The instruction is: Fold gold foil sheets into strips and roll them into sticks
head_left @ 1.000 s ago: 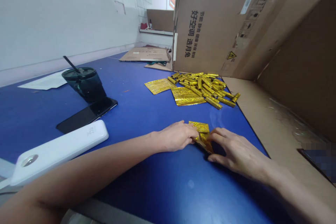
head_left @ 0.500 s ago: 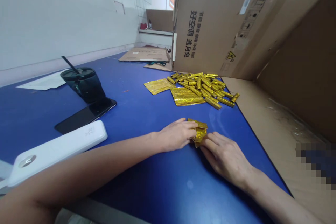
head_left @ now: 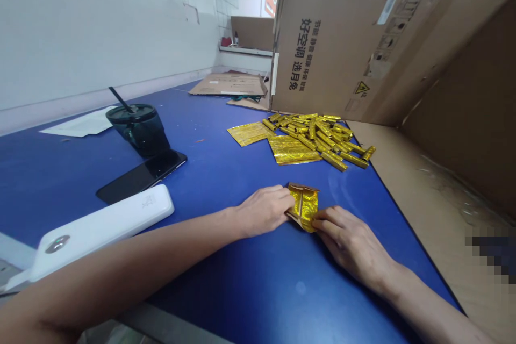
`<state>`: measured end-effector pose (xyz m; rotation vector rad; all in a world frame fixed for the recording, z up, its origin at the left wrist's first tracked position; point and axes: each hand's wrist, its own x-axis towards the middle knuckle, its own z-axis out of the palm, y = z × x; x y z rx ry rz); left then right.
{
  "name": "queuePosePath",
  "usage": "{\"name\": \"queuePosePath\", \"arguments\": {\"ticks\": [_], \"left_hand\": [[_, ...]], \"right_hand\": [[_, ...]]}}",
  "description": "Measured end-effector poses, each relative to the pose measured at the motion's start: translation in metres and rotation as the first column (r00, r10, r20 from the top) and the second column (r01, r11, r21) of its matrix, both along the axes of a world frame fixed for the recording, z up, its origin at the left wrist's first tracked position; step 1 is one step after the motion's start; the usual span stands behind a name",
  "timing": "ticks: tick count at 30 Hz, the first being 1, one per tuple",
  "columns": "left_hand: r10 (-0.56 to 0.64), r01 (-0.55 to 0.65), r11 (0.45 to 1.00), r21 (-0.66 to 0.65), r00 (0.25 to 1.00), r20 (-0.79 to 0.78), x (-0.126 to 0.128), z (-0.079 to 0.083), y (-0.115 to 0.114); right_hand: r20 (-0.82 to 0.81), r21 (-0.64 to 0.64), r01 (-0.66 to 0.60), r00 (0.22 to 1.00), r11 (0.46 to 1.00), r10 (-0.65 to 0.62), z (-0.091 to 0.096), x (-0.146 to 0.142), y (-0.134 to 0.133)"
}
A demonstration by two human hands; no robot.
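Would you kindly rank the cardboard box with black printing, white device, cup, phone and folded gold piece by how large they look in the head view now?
1. Cardboard box
2. White device
3. Cup and phone: too alike to rank
4. Folded gold piece, partly covered

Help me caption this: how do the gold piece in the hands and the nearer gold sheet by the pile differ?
The gold piece is folded, while the gold sheet lies flat. The left hand and right hand hold the gold piece; neither touches the gold sheet. Both have shiny gold faces.
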<state>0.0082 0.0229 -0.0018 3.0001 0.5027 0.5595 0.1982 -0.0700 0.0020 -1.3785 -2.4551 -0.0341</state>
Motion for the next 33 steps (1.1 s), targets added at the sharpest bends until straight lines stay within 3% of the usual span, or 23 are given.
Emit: {"name": "queuePosePath", "arguments": {"ticks": [11, 16, 24, 33], "left_hand": [[-0.105, 0.108, 0.982, 0.158, 0.994, -0.029, -0.001, -0.009, 0.000], [-0.057, 0.056, 0.998, -0.011, 0.998, -0.018, -0.001, -0.004, -0.001], [-0.048, 0.053, 0.971, -0.233, 0.998, 0.028, 0.001, 0.001, -0.004], [0.212, -0.136, 0.857, -0.496, 0.972, 0.100, 0.005, 0.001, -0.001]], "right_hand": [[-0.135, 0.033, -0.070, 0.988, 0.997, 0.074, -0.003, 0.002, 0.003], [-0.243, -0.016, -0.018, 0.970, 1.000, 0.014, 0.000, 0.002, 0.003], [-0.360, -0.112, 0.004, 0.932, 0.994, -0.044, 0.003, -0.001, 0.003], [-0.451, -0.206, 0.086, 0.876, 0.975, -0.173, -0.003, 0.001, 0.007]]}}
